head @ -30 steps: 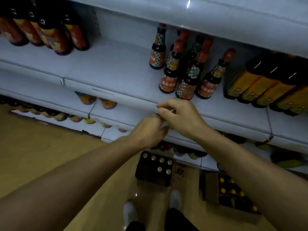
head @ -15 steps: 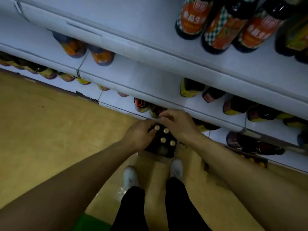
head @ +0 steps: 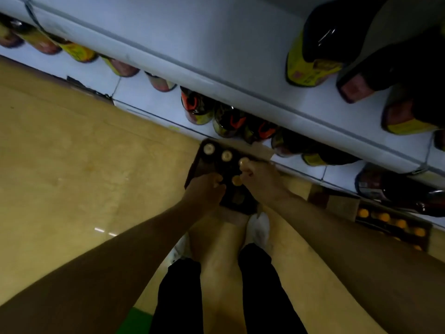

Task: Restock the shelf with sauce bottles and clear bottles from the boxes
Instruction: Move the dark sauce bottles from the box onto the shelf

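Observation:
An open dark box [head: 193, 165] of dark sauce bottles with gold caps [head: 209, 148] stands on the floor against the shelf's foot. Both my hands are down in it. My left hand [head: 203, 191] curls its fingers round the top of one bottle near the box's left side. My right hand [head: 261, 177] curls its fingertips round a gold-capped bottle top further in. The bottles' bodies are hidden inside the box. The frame is blurred.
The white shelf unit [head: 216, 78] runs diagonally overhead, with dark bottles [head: 197, 109] on its lower tiers. A second box with orange-capped bottles [head: 395, 224] sits on the floor to the right. My feet [head: 258, 227] stand just behind the first box on the tan floor [head: 84, 177].
My view has tilted from the upper shelf down to the floor. Both hands dropped from the shelf edge into the box and now close on bottle tops.

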